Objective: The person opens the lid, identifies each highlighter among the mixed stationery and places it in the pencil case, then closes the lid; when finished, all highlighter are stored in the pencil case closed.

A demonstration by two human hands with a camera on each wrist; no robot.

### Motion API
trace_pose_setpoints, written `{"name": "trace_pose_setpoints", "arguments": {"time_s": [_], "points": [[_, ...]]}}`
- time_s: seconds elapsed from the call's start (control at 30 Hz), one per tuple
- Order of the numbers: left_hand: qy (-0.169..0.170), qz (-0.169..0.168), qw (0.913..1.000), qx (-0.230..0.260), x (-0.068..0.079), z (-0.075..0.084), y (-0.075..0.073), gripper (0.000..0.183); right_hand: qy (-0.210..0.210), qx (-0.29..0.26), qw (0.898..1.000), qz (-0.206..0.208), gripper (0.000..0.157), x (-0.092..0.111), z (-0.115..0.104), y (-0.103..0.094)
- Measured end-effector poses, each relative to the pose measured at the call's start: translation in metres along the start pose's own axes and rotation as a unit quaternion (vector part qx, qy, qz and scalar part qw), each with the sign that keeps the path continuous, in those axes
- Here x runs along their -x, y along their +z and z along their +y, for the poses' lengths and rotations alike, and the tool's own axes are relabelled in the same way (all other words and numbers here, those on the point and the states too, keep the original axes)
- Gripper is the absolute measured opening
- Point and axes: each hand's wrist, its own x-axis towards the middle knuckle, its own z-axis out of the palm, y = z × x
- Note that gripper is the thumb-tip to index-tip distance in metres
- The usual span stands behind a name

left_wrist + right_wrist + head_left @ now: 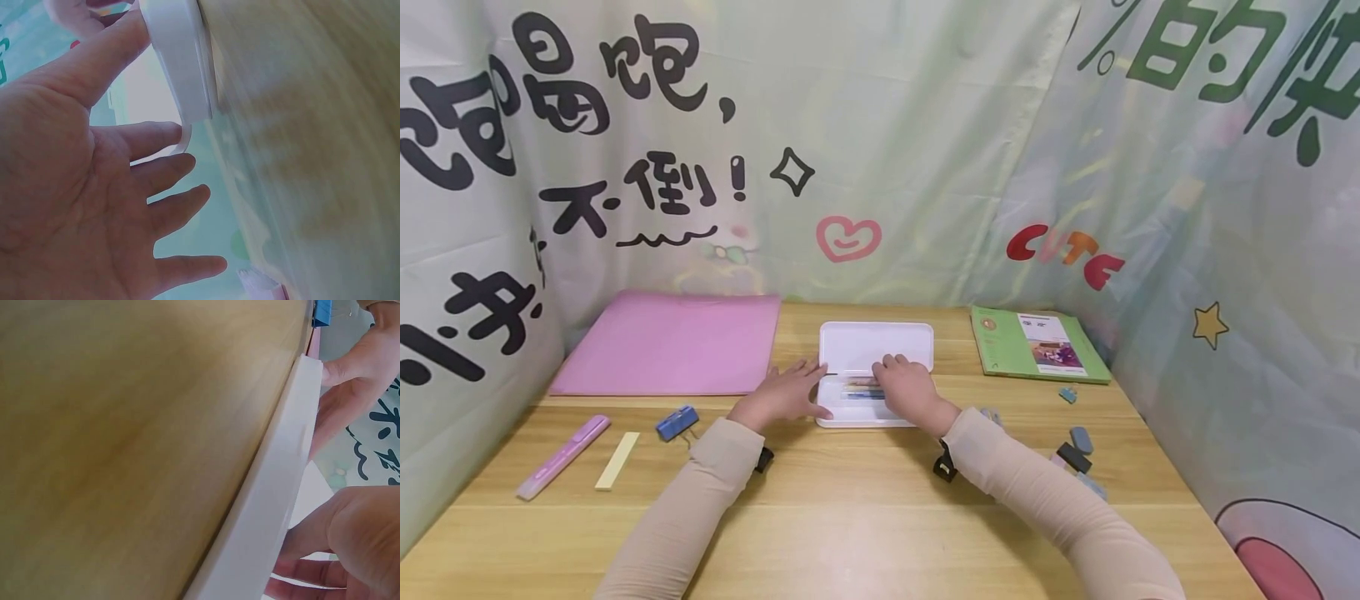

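Note:
A white pencil case [857,413] lies open on the table, its lid [857,346] folded back. Several pencils [863,394] lie lengthwise inside. My left hand [786,392] is at the case's left end with fingers spread; in the left wrist view its thumb touches the white case wall [178,59] and the other fingers are straight. My right hand [913,393] reaches into the right part of the case, fingers bent down over the pencils' right ends. In the right wrist view its fingers [312,572] go behind the front wall [269,481]; I cannot tell whether they hold a pencil.
A pink board [677,346] lies back left, a green book [1037,343] back right. On the left are a pink pen-shaped cutter [563,458], a pale yellow strip [617,461] and a blue binder clip [677,423]. Erasers [1081,440] and a small teal clip [1067,395] lie right.

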Motion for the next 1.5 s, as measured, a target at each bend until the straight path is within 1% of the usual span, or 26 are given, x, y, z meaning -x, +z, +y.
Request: {"name": "trace_pose_setpoints", "arguments": {"time_s": [0.17, 0.3, 0.47, 0.6, 0.7, 0.77, 0.87, 1.0, 1.07, 1.1, 1.17, 1.27, 1.33, 1.5], "points": [[0.000, -0.003, 1.0000, 0.004, -0.001, 0.001, 0.001, 0.087, 0.003, -0.001, 1.000, -0.013, 0.008, 0.001, 0.002, -0.001], [0.002, -0.005, 1.0000, 0.007, 0.000, 0.002, 0.001, 0.088, 0.005, -0.007, 1.000, -0.028, 0.006, 0.002, 0.003, -0.001], [0.007, -0.004, 1.0000, 0.006, -0.001, 0.001, 0.003, 0.089, 0.009, -0.016, 0.999, -0.041, 0.010, 0.006, 0.008, -0.008], [0.005, -0.006, 0.9999, 0.006, -0.002, 0.001, 0.003, 0.090, 0.023, -0.025, 0.998, -0.050, 0.013, 0.013, 0.016, -0.017], [0.001, -0.010, 0.9999, 0.009, -0.001, 0.002, 0.003, 0.089, 0.049, -0.031, 0.996, -0.072, 0.010, 0.023, 0.024, -0.023], [-0.001, -0.011, 0.9999, 0.010, -0.001, 0.002, 0.004, 0.090, 0.075, -0.029, 0.992, -0.098, 0.006, 0.032, 0.030, -0.027], [-0.002, -0.012, 0.9999, 0.010, -0.001, 0.001, 0.005, 0.090, 0.114, -0.030, 0.983, -0.144, 0.004, 0.046, 0.040, -0.032], [-0.001, -0.010, 0.9999, 0.013, -0.003, -0.001, 0.007, 0.090, 0.161, -0.042, 0.964, -0.209, 0.013, 0.066, 0.053, -0.041], [0.000, -0.009, 0.9998, 0.017, -0.003, -0.001, 0.007, 0.090, 0.181, -0.048, 0.953, -0.237, 0.021, 0.078, 0.059, -0.047], [0.001, -0.009, 0.9998, 0.017, -0.003, -0.001, 0.006, 0.090, 0.187, -0.052, 0.949, -0.249, 0.025, 0.084, 0.061, -0.050], [0.003, -0.009, 0.9998, 0.019, -0.003, 0.000, 0.005, 0.089, 0.191, -0.053, 0.944, -0.264, 0.030, 0.097, 0.066, -0.055], [0.005, -0.010, 0.9996, 0.025, -0.002, 0.002, 0.003, 0.088, 0.183, -0.055, 0.944, -0.269, 0.034, 0.112, 0.069, -0.060], [0.008, -0.010, 0.9995, 0.028, -0.001, 0.002, 0.002, 0.088, 0.178, -0.058, 0.946, -0.264, 0.035, 0.120, 0.070, -0.060], [0.007, -0.011, 0.9995, 0.027, 0.001, 0.000, 0.000, 0.088, 0.175, -0.062, 0.949, -0.254, 0.034, 0.126, 0.069, -0.055]]}}
